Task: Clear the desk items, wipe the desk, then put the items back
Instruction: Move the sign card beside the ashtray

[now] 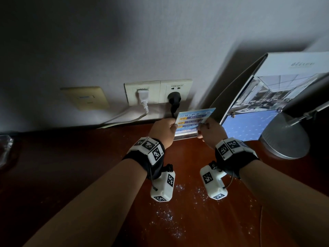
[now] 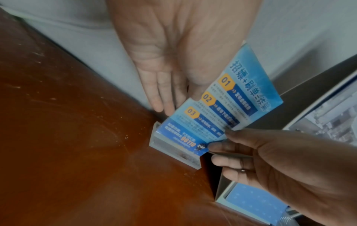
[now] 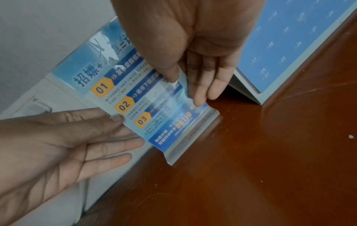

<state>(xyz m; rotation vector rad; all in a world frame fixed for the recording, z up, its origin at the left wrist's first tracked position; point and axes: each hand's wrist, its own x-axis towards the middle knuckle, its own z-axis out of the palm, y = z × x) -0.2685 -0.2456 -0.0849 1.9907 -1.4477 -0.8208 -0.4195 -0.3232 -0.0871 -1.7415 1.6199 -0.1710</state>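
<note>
Pinching the blue printed card in its clear acrylic stand (image 1: 193, 118) by both side edges, fingers of the left hand (image 1: 163, 131) and right hand (image 1: 211, 132) hold it at the back of the red-brown wooden desk (image 1: 106, 175). Scattered white crumbs (image 1: 165, 216) show wiping undone; clearing appears barely begun.

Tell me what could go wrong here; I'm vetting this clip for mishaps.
The left hand and right hand pinch the sign stand only by its side edges, so it might slip. The black cord hangs close behind it and could snag. The desk calendar stands close beside it and could be knocked.
</note>
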